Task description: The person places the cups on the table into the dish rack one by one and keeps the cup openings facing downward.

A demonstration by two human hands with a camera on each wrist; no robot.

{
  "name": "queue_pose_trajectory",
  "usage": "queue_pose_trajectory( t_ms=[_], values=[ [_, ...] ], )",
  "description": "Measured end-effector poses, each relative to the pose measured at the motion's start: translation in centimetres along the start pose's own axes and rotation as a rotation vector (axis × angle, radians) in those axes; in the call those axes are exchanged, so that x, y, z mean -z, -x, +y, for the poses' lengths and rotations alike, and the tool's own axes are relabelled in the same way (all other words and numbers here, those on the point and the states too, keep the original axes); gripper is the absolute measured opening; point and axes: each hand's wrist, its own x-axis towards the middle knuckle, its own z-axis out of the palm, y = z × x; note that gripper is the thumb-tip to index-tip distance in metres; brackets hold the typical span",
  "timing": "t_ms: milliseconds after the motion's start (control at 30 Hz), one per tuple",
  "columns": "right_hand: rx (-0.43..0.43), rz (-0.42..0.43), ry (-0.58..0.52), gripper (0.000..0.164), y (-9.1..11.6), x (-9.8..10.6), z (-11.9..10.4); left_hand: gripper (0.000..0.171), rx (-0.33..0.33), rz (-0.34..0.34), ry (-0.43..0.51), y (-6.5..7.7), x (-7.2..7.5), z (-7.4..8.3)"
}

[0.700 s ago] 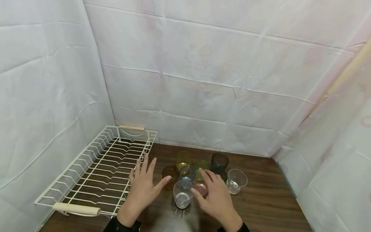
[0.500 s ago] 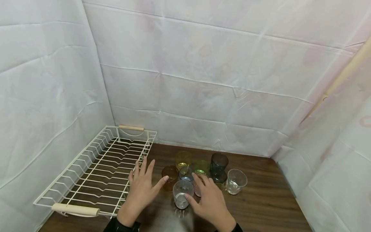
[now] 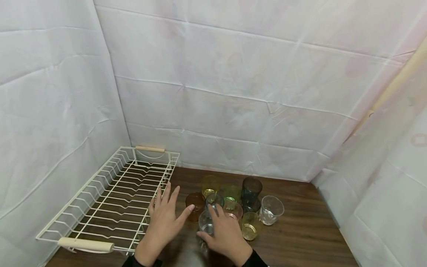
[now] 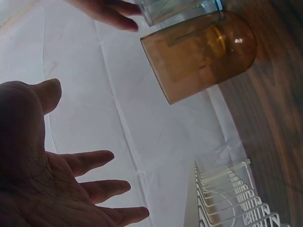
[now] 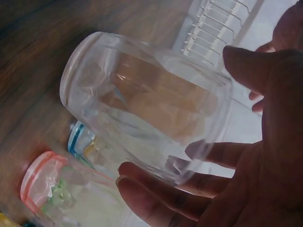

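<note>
A clear glass tumbler [image 3: 205,222] stands upright on the table at the front of a cluster of glasses. My right hand [image 3: 227,234] is over and beside it, thumb on the near side and fingers toward the far side. In the right wrist view, the thumb and fingers [image 5: 156,196] are spread about the rim of this clear tumbler [image 5: 142,104], not curled tightly round it. My left hand [image 3: 165,218] hovers empty with spread fingers between the rack and the amber glass [image 3: 195,205]. The left wrist view shows its palm [image 4: 33,189] apart from the amber glass [image 4: 199,56].
A white wire dish rack [image 3: 113,193] with wooden handles fills the left side. Behind and right of the clear tumbler stand yellow [image 3: 210,184], blue [image 3: 214,200], green [image 3: 231,193], pink [image 3: 235,209], dark grey [image 3: 251,187] and olive [image 3: 249,226] glasses, plus another clear glass [image 3: 271,209].
My right hand has moved left and nearer, from over the pink glass to the clear tumbler, uncovering the olive glass. The left hand has stayed nearly in place.
</note>
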Motion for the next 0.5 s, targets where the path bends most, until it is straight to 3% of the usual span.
queue_pose_trajectory(
  t_ms=[267, 500],
  values=[
    [0.024, 0.001, 0.036, 0.08, -0.6, -0.53, -0.39, 0.087, 0.01, 0.001, 0.027, -0.12, 0.02, -0.59],
    [-0.001, -0.026, -0.01, 0.074, -0.78, -0.25, -0.45, 0.085, -0.002, 0.012, 0.04, -0.1, -0.13, -0.56]
  ],
)
